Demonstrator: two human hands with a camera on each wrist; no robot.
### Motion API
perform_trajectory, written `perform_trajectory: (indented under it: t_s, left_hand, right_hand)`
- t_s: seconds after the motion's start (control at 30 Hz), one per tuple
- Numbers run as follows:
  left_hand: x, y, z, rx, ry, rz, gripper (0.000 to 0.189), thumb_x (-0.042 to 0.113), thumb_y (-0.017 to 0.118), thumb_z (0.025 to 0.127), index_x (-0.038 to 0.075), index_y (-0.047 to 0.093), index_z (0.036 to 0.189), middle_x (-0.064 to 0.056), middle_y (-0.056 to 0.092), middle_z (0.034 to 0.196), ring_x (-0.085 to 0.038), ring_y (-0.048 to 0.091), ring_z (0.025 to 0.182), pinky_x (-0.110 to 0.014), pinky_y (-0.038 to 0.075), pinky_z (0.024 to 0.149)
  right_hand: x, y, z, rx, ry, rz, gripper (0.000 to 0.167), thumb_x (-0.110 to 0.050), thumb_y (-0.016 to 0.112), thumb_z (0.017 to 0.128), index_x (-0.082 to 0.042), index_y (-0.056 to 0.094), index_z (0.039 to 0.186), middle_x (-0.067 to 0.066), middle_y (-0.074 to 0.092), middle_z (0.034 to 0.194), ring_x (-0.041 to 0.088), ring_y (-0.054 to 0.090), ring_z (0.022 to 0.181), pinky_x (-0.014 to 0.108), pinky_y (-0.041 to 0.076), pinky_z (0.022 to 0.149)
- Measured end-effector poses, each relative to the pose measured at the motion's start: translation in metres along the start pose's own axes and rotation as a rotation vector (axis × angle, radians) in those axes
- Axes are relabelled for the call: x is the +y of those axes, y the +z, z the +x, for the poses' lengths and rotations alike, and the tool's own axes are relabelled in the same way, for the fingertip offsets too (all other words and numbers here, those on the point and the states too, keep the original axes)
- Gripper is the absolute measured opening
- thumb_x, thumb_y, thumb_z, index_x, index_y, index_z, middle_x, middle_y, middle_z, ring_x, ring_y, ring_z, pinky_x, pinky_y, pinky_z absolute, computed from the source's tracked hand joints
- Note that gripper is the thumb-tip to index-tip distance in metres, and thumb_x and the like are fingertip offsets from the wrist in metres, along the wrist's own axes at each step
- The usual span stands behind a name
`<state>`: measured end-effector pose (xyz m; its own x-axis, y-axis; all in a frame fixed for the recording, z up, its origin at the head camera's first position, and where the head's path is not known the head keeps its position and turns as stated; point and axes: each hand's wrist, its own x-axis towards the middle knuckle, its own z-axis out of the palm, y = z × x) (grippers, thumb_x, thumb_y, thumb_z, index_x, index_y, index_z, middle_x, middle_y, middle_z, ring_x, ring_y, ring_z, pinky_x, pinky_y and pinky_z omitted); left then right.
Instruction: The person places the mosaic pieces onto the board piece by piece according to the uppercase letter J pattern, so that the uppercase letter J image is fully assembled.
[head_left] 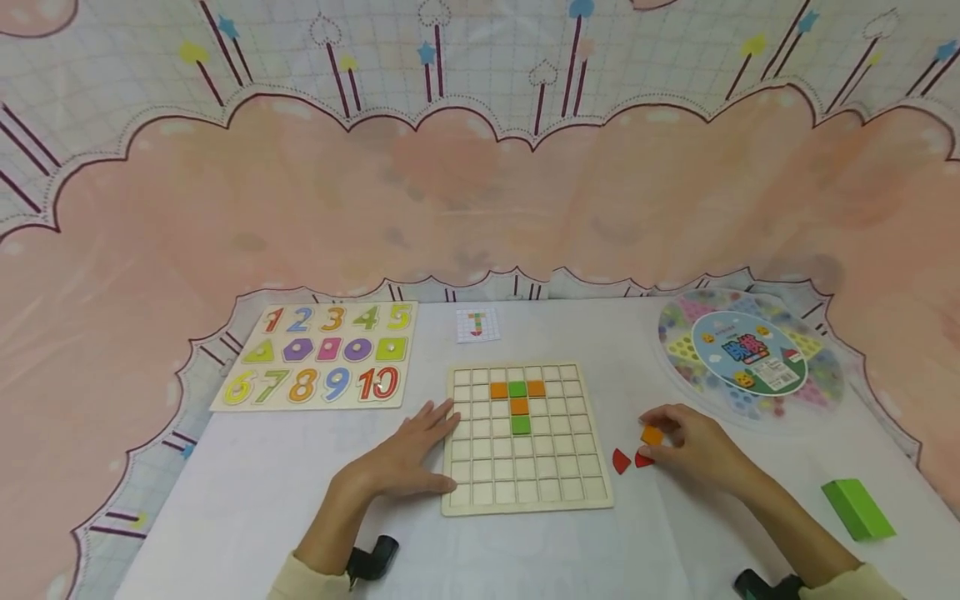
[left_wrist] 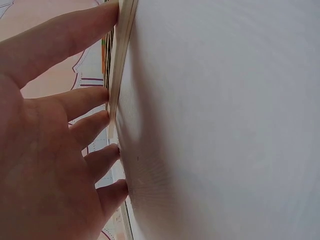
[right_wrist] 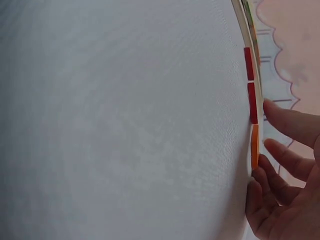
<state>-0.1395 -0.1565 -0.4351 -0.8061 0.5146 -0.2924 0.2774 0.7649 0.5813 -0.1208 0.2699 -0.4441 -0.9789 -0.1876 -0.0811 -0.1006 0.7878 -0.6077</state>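
Observation:
In the head view, a square wooden grid board (head_left: 528,471) lies on the table, with orange tiles (head_left: 519,406) and green tiles (head_left: 521,425) set in a T shape. My left hand (head_left: 408,454) rests against the board's left edge, thumb and fingers spread. To the board's right, my right hand (head_left: 693,446) hovers with bent fingers around a square orange tile (head_left: 652,436). That tile (right_wrist: 255,146) lies flat in the right wrist view, the thumb and index tips apart. Beside it are two red quarter-round tiles (head_left: 621,461), one partly covered by the thumb.
A small pattern card (head_left: 477,326) lies behind the board. At the back left is a number and shape puzzle (head_left: 315,358); at the back right, a round clear case (head_left: 750,354) with a printed label. A green block (head_left: 858,509) sits at the right.

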Motion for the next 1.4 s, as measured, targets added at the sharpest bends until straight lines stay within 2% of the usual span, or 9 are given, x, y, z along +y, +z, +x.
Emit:
perform_trajectory:
  t_s: [0.17,0.37,0.53,0.77,1.1,1.4]
  left_hand:
    - [0.0009,0.0002,0.0015,0.003,-0.007,0.004,0.092,0.030,0.079,0.082,0.009,0.034,0.159,-0.008,0.017,0.174,-0.037,0.006,0.162,-0.061,0.011,0.130]
    - [0.0024,-0.0006,0.0015,0.000,-0.020,0.010,0.091,0.030,0.079,0.083,0.010,0.034,0.160,-0.007,0.018,0.174,-0.036,0.007,0.163,-0.061,0.011,0.130]
    - [0.0010,-0.0009,0.0016,-0.002,-0.016,0.005,0.092,0.031,0.079,0.083,0.009,0.034,0.160,-0.007,0.017,0.174,-0.036,0.006,0.163,-0.062,0.011,0.130]
    - [-0.0003,-0.0008,0.0016,-0.001,-0.013,0.003,0.092,0.030,0.080,0.082,0.009,0.034,0.159,-0.007,0.018,0.174,-0.036,0.007,0.162,-0.062,0.011,0.130]
    - [0.0008,-0.0010,0.0005,0.007,-0.025,0.000,0.092,0.029,0.080,0.082,0.010,0.035,0.159,-0.006,0.018,0.174,-0.035,0.007,0.163,-0.061,0.011,0.130]
    - [0.0019,-0.0013,-0.0006,0.004,-0.026,-0.007,0.091,0.028,0.080,0.083,0.009,0.034,0.159,-0.006,0.017,0.174,-0.035,0.007,0.163,-0.060,0.010,0.131]
  right_hand:
    - [0.0014,0.0006,0.0017,0.014,-0.011,-0.016,0.045,-0.030,0.084,0.084,-0.006,0.069,0.119,0.010,0.074,0.119,0.029,0.068,0.110,0.018,0.052,0.079]
    - [0.0019,0.0026,0.0029,0.000,0.000,0.023,0.042,-0.026,0.085,0.082,-0.007,0.070,0.116,0.007,0.075,0.110,0.022,0.066,0.100,0.017,0.052,0.075]
    - [0.0024,0.0034,0.0038,0.003,0.021,0.013,0.034,-0.026,0.085,0.082,-0.012,0.072,0.111,0.003,0.075,0.108,0.020,0.065,0.101,0.017,0.050,0.075]
    - [0.0034,0.0050,0.0025,0.040,0.002,0.004,0.024,-0.024,0.086,0.081,-0.018,0.073,0.100,-0.002,0.074,0.103,0.019,0.065,0.100,0.018,0.051,0.077]
    - [0.0032,0.0055,0.0054,0.055,-0.032,0.001,0.017,-0.020,0.085,0.081,-0.022,0.076,0.096,-0.002,0.072,0.107,0.007,0.057,0.095,0.017,0.050,0.079]
    - [0.0027,0.0065,0.0039,0.049,-0.050,0.015,0.013,-0.014,0.084,0.081,-0.017,0.080,0.094,0.000,0.071,0.105,0.004,0.059,0.091,0.016,0.051,0.071]
